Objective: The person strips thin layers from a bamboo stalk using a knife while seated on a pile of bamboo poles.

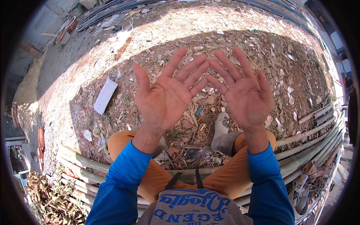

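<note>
Both my hands are raised in front of me, palms up and fingers spread. My left hand (167, 98) holds nothing, its thumb pointing out to the left. Beside it, my right hand (248, 98) is empty too, thumb out to the right. The fingertips of the two hands meet or overlap near the middle; I cannot tell whether they touch. Blue sleeves (122, 182) cover my forearms. Beneath the hands lies ground strewn with dry leaves (202, 144) and scraps. A pale rectangular block (105, 96) rests on the ground left of my left hand.
I sit on bamboo poles (300, 138) that run across both sides. My legs in orange trousers (157, 176) are bent, with a grey boot (222, 127) between them. Dried leaves (50, 197) pile up at lower left. Pots (63, 36) and long dark rods (108, 13) lie farther off.
</note>
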A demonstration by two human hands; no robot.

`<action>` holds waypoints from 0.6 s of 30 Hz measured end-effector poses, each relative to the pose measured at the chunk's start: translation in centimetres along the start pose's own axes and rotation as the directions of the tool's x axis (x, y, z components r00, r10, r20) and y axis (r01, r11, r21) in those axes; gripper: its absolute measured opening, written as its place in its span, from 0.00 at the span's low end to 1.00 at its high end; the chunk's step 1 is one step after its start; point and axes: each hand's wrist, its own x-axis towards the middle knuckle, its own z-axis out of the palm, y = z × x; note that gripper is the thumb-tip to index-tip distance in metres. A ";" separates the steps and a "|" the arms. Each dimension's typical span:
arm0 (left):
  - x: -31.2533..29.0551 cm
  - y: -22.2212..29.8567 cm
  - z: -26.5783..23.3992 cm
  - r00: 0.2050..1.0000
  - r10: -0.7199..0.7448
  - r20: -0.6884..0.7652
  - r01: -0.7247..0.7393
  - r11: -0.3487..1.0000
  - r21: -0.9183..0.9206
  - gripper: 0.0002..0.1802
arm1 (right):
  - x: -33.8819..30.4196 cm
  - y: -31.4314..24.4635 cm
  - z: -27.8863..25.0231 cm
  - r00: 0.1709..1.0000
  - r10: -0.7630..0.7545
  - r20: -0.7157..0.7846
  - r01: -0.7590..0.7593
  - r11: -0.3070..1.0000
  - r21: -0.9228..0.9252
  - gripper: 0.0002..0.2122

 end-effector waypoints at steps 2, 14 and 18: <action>-0.1 0.1 0.0 0.998 -0.022 0.059 0.024 0.999 -0.043 0.58 | 0.1 -0.1 -0.5 0.998 -0.014 0.066 0.017 0.999 -0.043 0.31; -0.3 -1.4 -0.1 0.967 -0.179 0.181 0.176 0.984 0.035 0.62 | -1.4 2.8 -0.2 0.883 -0.305 0.358 0.422 0.181 -0.888 0.36; -0.4 -2.2 -0.6 0.953 -0.216 0.211 0.218 0.976 0.016 0.63 | -1.7 3.3 0.1 0.874 -0.280 0.397 0.438 0.099 -0.894 0.36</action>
